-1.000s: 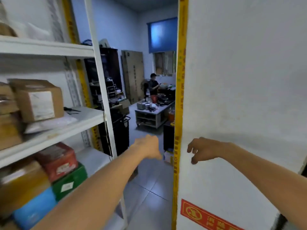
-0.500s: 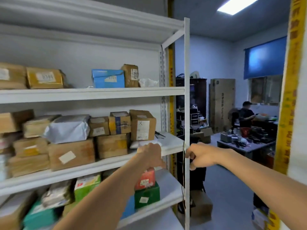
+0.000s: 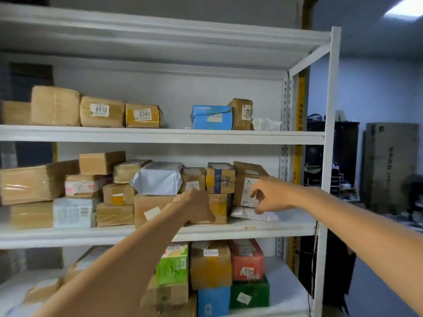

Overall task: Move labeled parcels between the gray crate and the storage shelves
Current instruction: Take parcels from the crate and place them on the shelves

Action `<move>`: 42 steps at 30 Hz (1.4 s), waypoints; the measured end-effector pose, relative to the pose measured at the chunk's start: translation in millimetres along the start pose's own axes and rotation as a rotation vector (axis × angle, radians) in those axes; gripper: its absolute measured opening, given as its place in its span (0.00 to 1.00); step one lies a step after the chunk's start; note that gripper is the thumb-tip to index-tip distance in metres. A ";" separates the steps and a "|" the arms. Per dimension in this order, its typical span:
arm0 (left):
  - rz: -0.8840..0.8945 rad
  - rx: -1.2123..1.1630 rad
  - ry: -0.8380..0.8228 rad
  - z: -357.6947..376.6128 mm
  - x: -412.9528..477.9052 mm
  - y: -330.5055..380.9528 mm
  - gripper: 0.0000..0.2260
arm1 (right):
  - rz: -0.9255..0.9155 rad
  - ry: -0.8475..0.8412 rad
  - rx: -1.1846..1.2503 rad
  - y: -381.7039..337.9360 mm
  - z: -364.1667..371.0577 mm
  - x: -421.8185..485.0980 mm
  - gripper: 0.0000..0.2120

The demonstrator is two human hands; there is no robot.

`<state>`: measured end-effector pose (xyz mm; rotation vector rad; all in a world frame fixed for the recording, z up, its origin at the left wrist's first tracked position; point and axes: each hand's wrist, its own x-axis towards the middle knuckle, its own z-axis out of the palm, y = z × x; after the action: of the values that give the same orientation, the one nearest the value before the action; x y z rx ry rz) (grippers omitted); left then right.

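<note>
Since half a second ago the right hand (image 3: 267, 195) has gone from the white post (image 3: 329, 133) to the brown box marked X (image 3: 240, 179), which stands on the middle board of the storage shelves (image 3: 160, 136). Its fingers are loosely curled and hold nothing. Left of the X box, the left hand (image 3: 196, 205) covers part of a lower brown box (image 3: 219, 209); its fingers are hidden, so I cannot tell a grip. The two hands are apart. At the foot of the X box lies one white bag (image 3: 251, 215). On the board above it stand seven parcels. Four boards show.
</note>
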<state>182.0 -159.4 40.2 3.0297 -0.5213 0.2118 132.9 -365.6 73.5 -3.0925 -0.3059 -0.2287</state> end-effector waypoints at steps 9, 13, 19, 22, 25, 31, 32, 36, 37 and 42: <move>-0.066 0.026 0.267 -105.6 70.4 -71.2 0.18 | 0.032 0.317 0.040 14.9 -65.8 95.2 0.21; -0.080 0.078 0.349 -129.7 109.2 -96.2 0.20 | 0.068 0.402 0.014 17.0 -86.3 147.1 0.20; -0.067 0.044 0.456 -162.3 177.6 -120.9 0.25 | 0.062 0.534 0.038 19.9 -109.5 206.7 0.09; -0.045 -0.089 0.455 -161.5 206.7 -116.8 0.30 | 0.046 0.574 0.059 26.1 -112.9 224.7 0.07; -0.002 -0.181 0.481 -158.5 234.5 -111.4 0.35 | 0.064 0.568 0.026 35.9 -116.9 240.8 0.07; 0.086 -0.464 0.465 -162.5 260.8 -107.0 0.37 | 0.091 0.646 0.023 46.0 -123.7 268.2 0.08; 0.095 -0.513 0.458 -162.9 264.5 -107.5 0.37 | 0.097 0.669 0.048 45.7 -123.5 272.4 0.09; 0.127 -0.616 0.463 -163.4 270.7 -111.1 0.34 | 0.104 0.696 0.208 41.7 -121.8 285.2 0.12; 0.138 -0.636 0.461 -162.8 270.0 -111.3 0.33 | 0.110 0.700 0.241 40.3 -122.5 285.7 0.09; 0.133 -0.765 0.461 -160.1 259.9 -106.1 0.32 | 0.109 0.699 0.389 17.9 -124.3 282.3 0.18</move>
<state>440.3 -131.7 232.4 2.1198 -0.5861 0.5506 392.5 -333.7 238.0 -2.4409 -0.1294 -1.0576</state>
